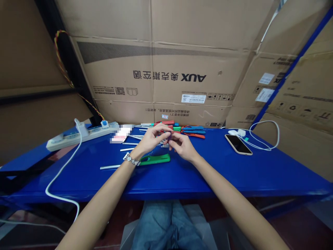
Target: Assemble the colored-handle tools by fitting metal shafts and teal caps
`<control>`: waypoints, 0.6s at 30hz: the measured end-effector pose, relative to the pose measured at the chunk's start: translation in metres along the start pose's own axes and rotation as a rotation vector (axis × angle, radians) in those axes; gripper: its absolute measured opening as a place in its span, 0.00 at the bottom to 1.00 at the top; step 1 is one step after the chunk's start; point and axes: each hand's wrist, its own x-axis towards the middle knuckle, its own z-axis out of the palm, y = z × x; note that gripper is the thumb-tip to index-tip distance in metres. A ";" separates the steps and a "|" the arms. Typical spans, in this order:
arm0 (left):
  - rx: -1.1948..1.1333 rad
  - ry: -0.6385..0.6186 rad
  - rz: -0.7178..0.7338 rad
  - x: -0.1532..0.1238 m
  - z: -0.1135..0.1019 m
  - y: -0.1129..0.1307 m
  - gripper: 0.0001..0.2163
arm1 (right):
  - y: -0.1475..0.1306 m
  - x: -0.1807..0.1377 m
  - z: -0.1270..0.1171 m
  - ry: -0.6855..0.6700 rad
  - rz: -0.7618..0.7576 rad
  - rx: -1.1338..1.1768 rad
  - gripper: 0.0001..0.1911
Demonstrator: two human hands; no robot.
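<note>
My left hand [154, 136] and my right hand [182, 145] meet above the middle of the blue table, fingertips pinched close together. A small dark piece shows between them, too small to make out, and a thin strand hangs down from there. Below the hands lies a green long-necked lighter [157, 159], its metal tube pointing left and partly covered by my left wrist. Behind the hands rest several more such lighters, among them red ones [166, 122] and blue ones [195, 128], partly hidden by my fingers.
The blue table [223, 177] backs onto cardboard sheets [109, 76]. On the left stands a white power strip [88, 133] with a white cable [61, 168] hanging over the front edge. A phone [238, 144] and a coiled white cable [277, 139] lie to the right.
</note>
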 end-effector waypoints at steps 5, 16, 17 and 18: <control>0.035 0.179 -0.010 0.001 0.008 -0.004 0.13 | 0.006 0.002 0.005 0.112 0.075 0.050 0.19; 0.039 0.059 0.001 0.000 0.003 -0.002 0.11 | 0.004 0.000 0.002 0.031 0.021 0.012 0.15; 0.041 0.099 0.000 0.000 0.005 -0.004 0.11 | 0.005 0.000 0.003 0.057 0.027 0.006 0.16; 0.049 0.141 -0.004 0.001 0.007 -0.005 0.12 | 0.007 0.001 0.005 0.082 0.038 0.004 0.17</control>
